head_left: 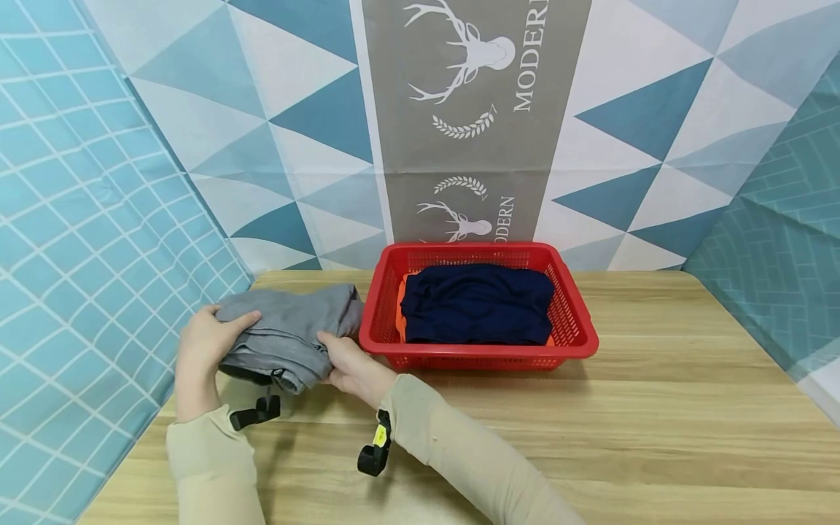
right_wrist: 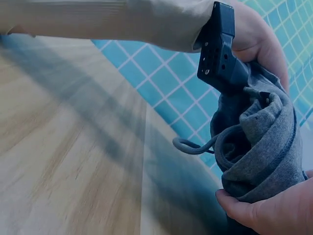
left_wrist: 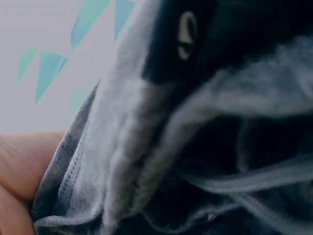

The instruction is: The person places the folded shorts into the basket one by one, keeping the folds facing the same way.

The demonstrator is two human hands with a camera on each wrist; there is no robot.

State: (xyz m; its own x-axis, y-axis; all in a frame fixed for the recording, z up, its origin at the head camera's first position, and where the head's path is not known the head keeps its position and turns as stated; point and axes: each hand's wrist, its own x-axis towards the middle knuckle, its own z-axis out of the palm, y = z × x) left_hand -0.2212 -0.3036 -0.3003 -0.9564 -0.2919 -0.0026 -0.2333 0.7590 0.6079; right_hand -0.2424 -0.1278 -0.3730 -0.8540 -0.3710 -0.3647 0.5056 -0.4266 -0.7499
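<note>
A folded grey garment (head_left: 295,321) with a drawstring (right_wrist: 193,147) is held up at the left of the table, in several layers. My left hand (head_left: 203,346) grips its left end, thumb over the top. At its right side my right hand (head_left: 357,368) pinches the layers, thumb on top and the other fingers hidden underneath. The left wrist view shows the garment's (left_wrist: 132,122) folds close up, with a dark label (left_wrist: 188,36) on it. In the right wrist view its rolled edge lies between both hands.
Just right of the garment stands a red perforated basket (head_left: 479,351), holding a folded navy cloth (head_left: 475,306) over an orange one (head_left: 401,310). The wooden table (head_left: 656,408) meets a patterned back wall and a blue tiled-print sheet (head_left: 79,255) on the left.
</note>
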